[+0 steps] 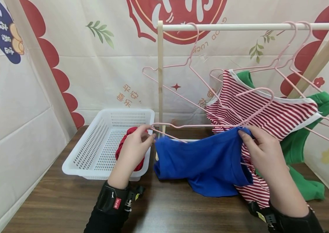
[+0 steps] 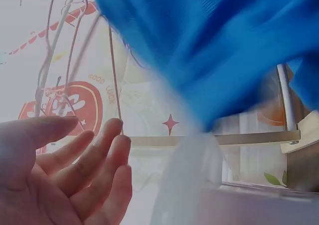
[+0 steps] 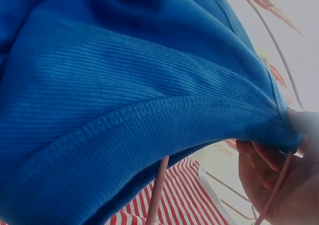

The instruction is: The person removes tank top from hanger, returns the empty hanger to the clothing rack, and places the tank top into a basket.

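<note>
A blue garment (image 1: 199,161) hangs partly over a pink hanger (image 1: 199,125) in front of the rack. My right hand (image 1: 265,147) pinches the garment's upper right corner between thumb and fingers, close under the hanger's hook. In the right wrist view, the hanger's pink bar passes under the ribbed blue hem. At the hanger's bare left end is my left hand (image 1: 133,147), beside the garment's left edge. The left wrist view shows that left hand (image 2: 84,180) with thumb and fingers apart, loosely bent, fingertips right at the pink bar.
A white perforated basket (image 1: 85,155) stands at left, with a dark red cloth item (image 1: 120,145) inside. Behind, a rack with a white rail (image 1: 249,27) carries several pink hangers, a red-and-white striped garment (image 1: 257,100) and a green garment (image 1: 327,105). A wooden tabletop (image 1: 164,210) lies beneath.
</note>
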